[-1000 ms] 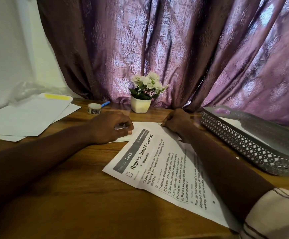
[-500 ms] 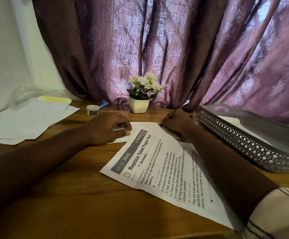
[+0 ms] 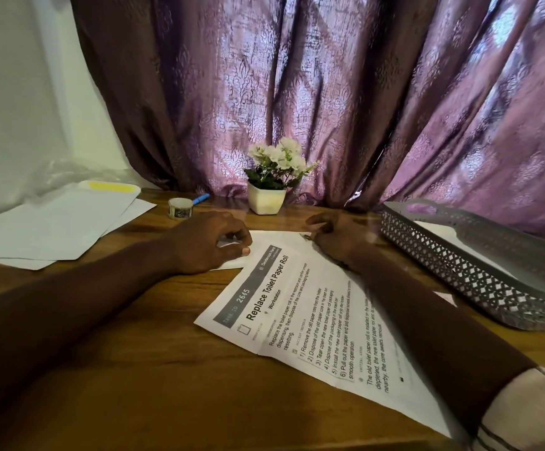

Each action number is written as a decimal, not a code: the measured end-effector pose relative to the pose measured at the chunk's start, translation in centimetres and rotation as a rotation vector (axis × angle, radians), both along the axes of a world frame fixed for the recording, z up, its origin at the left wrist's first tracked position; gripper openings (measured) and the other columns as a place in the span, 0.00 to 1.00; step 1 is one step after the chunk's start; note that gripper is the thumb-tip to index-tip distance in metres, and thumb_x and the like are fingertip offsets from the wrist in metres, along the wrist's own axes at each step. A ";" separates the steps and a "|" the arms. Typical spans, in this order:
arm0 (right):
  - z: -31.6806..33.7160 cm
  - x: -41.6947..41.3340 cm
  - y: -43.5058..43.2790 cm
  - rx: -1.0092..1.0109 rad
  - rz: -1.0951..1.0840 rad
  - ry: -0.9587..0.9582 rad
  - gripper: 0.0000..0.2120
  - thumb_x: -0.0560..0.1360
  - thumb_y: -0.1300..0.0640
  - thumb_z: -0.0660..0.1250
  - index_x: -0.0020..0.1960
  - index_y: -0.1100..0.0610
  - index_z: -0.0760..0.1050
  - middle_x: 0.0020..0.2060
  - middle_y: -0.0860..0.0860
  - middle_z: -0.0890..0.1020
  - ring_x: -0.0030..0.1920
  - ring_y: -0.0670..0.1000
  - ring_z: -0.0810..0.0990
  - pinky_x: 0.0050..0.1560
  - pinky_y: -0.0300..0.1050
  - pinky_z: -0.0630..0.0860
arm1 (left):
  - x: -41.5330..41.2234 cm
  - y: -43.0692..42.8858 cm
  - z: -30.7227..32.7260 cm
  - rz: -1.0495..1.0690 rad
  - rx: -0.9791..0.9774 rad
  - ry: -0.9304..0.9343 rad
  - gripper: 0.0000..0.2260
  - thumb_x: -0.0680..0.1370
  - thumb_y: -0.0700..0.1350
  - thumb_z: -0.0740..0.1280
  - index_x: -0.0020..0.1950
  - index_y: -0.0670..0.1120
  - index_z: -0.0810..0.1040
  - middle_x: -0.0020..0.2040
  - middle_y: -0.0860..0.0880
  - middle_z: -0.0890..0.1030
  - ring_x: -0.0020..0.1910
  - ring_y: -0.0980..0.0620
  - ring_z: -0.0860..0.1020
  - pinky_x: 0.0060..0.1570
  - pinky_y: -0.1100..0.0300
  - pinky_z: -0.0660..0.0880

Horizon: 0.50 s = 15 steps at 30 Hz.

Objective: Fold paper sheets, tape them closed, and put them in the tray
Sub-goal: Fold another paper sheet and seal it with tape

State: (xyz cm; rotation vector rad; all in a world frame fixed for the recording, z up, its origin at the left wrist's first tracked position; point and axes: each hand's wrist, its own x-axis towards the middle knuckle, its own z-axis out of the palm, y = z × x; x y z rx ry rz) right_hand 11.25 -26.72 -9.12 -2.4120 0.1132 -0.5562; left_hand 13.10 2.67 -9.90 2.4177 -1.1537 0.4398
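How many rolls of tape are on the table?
1. The tape roll stands at the back of the wooden table, left of the flower pot and beside a blue pen. More could be hidden under the papers.

Left of my printed sheet [image 3: 313, 323] the wood lies bare for passing; right of it the mesh tray [image 3: 479, 271] blocks; behind it, flowerpot [image 3: 267, 200] and, seemingly, tape roll [image 3: 180, 208].

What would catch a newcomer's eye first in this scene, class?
Probably the printed sheet headed "Replace Toilet Paper Roll" mid-table, with the left hand and right hand at its far end. Behind stands a white flower pot against the purple curtain; a grey lattice tray sits right.
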 end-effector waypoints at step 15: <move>0.1 -0.4 1.7 0.042 0.000 -0.191 0.13 0.79 0.54 0.67 0.60 0.57 0.81 0.54 0.59 0.85 0.57 0.60 0.82 0.52 0.45 0.72 | -1.1 0.4 0.5 0.342 -0.264 0.138 0.20 0.74 0.53 0.77 0.63 0.55 0.77 0.60 0.52 0.80 0.58 0.54 0.77 0.56 0.58 0.72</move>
